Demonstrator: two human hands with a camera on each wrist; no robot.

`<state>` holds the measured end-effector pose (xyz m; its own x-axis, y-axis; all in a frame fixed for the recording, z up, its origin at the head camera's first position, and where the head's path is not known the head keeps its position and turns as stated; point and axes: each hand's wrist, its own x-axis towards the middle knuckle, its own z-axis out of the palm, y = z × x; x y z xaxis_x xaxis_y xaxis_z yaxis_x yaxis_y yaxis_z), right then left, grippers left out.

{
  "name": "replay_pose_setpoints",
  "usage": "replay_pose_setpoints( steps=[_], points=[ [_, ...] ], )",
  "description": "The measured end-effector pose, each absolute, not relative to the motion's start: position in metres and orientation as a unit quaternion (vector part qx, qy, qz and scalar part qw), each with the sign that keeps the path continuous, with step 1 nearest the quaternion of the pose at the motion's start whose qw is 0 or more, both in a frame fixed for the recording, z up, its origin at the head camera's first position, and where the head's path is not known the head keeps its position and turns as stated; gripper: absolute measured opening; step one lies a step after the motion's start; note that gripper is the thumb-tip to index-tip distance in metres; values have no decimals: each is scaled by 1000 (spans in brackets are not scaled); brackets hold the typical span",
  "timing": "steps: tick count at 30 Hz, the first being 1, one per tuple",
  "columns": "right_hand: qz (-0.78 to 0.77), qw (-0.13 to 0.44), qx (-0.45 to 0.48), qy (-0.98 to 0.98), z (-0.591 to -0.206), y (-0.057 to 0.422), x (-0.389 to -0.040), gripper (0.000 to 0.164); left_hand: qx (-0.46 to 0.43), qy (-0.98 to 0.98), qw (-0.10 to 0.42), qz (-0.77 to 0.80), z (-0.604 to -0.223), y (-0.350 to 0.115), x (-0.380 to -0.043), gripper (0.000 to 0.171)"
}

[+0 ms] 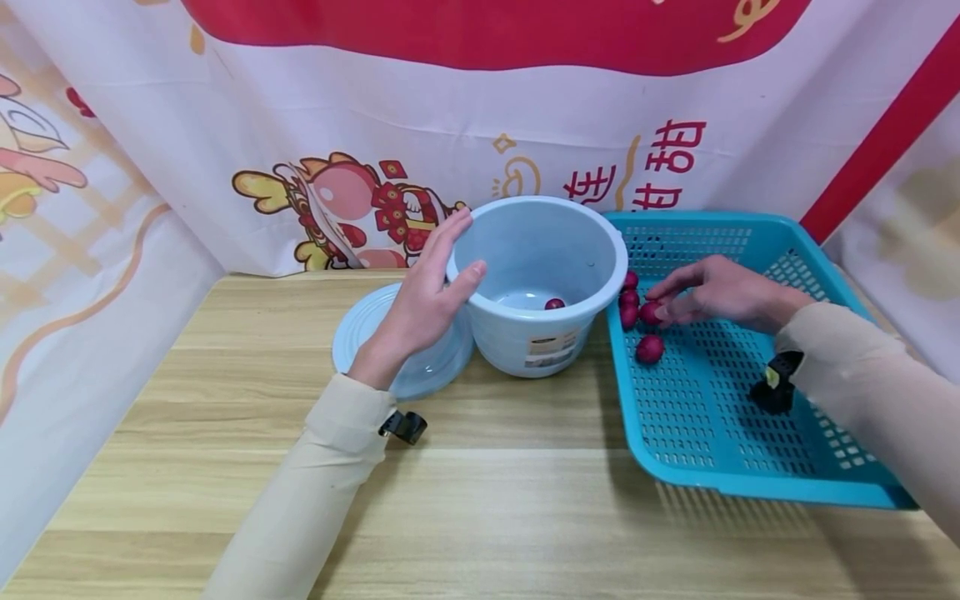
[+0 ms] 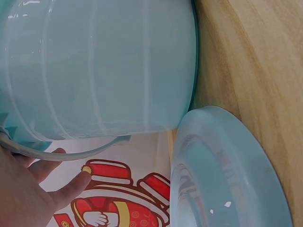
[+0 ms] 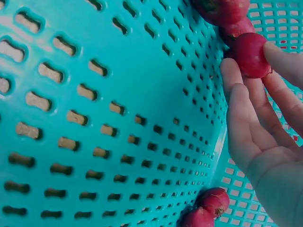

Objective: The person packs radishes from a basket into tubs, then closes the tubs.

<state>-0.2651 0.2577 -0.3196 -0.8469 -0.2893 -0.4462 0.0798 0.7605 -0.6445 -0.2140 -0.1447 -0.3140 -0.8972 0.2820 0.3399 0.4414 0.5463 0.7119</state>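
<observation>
Wood-grain tabletop (image 1: pixel 510 517): bears basket, bucket and lid in one row before me.
Teal perforated basket (image 1: pixel 705 392): on my right. Its left wall stands just beside the bucket; whether they touch, I cannot tell.
Pale-blue bucket (image 1: pixel 510 329): upright, mouth up, left of the basket. A handle (image 2: pixel 80 154) arcs past my left fingers.
Pale-blue lid (image 1: pixel 446 358): flat on the wood, left of the bucket, partly hidden under my left hand as seen from the head.
Left hand (image 1: pixel 423 308): grips the bucket's left rim, thumb hooked over the edge, other fingers outside. Far side from the basket, well apart from its radishes.
Right hand (image 1: pixel 723 292): inside the basket, by the left wall; clearly the nearer hand to the radishes there.
Radishes along the wall (image 1: pixel 629 317): bunched to the left of my right fingertips; a loose one (image 1: pixel 649 349) lies nearer me.
Held radish (image 3: pixel 251 56): red, pinched between right thumb and fingertips. Round, no clear long axis.
Bearing, pinch to bucket mouth: leftward, with the basket's left wall between.
Radish in the bucket (image 1: pixel 555 304): one shows, down on the floor.
</observation>
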Motion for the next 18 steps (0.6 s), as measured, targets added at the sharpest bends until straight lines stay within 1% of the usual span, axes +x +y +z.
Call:
replay_pose_setpoints(
  steps=[7, 14, 18],
  points=[
    [-337, 228, -67, 911, -316, 262, -265, 66, -205, -876, 93, -427, -315, -145, -214, 75],
    [-361, 183, -45, 914, -298, 258, -267, 76, -206, -875, 93, -428, -315, -145, -215, 75],
    [-374, 158, -32, 913, -288, 253, -268, 79, -205, -875, 91, -429, -315, -145, -215, 75]
  ],
)
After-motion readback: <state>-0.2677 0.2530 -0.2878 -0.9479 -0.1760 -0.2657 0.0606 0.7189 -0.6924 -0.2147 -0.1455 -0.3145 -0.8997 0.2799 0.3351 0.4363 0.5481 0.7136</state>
